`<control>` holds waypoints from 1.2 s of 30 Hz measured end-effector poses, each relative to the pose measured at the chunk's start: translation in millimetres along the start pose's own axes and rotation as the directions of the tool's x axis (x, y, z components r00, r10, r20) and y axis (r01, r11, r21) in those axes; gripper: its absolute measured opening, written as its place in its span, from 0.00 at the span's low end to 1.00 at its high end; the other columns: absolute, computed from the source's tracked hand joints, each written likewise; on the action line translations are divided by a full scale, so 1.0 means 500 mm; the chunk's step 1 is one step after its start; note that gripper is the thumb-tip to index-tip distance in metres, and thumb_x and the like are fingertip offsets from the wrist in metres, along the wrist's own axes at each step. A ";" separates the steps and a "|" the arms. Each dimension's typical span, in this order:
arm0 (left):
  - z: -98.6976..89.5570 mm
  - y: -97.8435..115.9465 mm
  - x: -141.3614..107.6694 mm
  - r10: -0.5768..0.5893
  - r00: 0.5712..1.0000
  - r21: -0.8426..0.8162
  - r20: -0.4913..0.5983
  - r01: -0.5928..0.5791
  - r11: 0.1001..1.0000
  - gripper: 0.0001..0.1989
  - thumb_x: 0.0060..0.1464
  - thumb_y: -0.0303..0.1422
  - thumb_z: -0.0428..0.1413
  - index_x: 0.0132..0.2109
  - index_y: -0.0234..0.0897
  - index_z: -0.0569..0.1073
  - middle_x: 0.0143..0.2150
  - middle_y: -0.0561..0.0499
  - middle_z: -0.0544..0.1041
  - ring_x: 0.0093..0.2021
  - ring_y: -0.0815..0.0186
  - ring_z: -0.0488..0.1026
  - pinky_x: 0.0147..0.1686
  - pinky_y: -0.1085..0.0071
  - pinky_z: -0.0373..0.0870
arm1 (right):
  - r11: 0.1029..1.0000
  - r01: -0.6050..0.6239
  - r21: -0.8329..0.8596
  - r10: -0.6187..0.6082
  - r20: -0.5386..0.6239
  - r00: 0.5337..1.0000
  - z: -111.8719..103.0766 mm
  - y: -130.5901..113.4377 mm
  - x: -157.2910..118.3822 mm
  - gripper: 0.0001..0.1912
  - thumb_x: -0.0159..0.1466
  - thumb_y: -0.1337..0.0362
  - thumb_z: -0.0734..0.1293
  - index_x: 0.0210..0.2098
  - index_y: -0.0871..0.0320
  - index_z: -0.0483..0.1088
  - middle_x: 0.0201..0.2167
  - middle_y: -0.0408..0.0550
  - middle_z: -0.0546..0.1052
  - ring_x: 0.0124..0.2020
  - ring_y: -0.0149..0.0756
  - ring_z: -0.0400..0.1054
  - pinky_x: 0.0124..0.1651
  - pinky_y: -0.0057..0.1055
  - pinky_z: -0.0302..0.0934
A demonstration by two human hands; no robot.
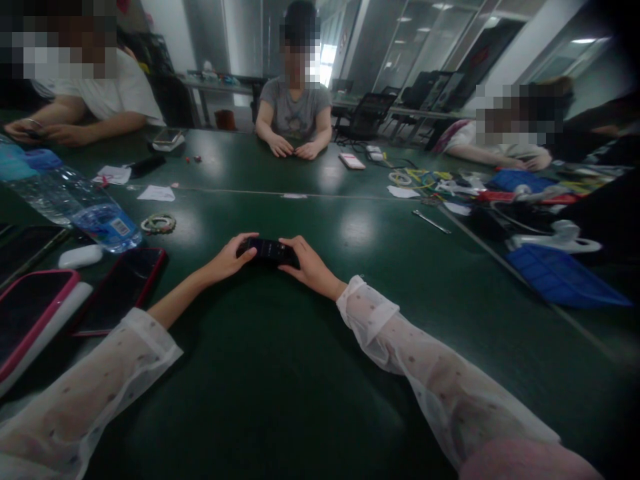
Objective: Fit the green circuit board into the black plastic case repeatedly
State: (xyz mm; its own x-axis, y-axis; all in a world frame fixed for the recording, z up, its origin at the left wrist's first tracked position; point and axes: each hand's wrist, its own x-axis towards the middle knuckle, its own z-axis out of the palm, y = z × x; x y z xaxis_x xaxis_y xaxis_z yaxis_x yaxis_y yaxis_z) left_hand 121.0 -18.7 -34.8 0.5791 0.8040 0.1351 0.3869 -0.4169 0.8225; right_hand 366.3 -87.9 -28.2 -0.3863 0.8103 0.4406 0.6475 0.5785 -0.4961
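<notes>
Above the middle of the dark green table (270, 373), a black smartphone (271, 251) lies sideways between my two hands, its dim screen facing me. My left hand (229, 259) grips its left end, the thumb over the front edge. Around the right end is my right hand (309, 263), with fingers along the far side and the thumb near the lower edge. The fingers behind the phone are partly hidden. Left of my left forearm lies a red-edged phone (123, 290). A bracelet-like coil (159, 223) rests beyond it.
Bottles (107, 217), a white case (81, 256) and a pink-cased phone (33, 310) crowd the left. To the right are a blue tray (565, 277), a wrench-like metal tool (431, 221) and tangled cables (425, 179). Three people sit around the table, one directly opposite (295, 110).
</notes>
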 end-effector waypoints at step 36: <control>0.007 -0.018 0.007 0.083 0.996 0.043 0.014 -0.084 0.996 0.35 0.49 0.37 0.60 0.63 0.42 0.57 0.61 0.41 0.65 0.60 0.54 0.63 0.58 0.51 0.58 | 0.988 -0.151 0.015 0.141 -0.450 0.882 -0.008 0.009 -0.004 0.28 0.65 0.59 0.61 0.62 0.51 0.48 0.54 0.55 0.62 0.56 0.46 0.60 0.57 0.50 0.61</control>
State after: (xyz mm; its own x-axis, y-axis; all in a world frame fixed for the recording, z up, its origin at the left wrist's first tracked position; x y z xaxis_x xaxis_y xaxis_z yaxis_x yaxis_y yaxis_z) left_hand 122.3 -13.6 -43.5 0.6190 0.7607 0.1955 0.3679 -0.5007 0.7836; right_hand 372.7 -87.3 -28.1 0.0468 0.7541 0.6551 0.6885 0.4508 -0.5681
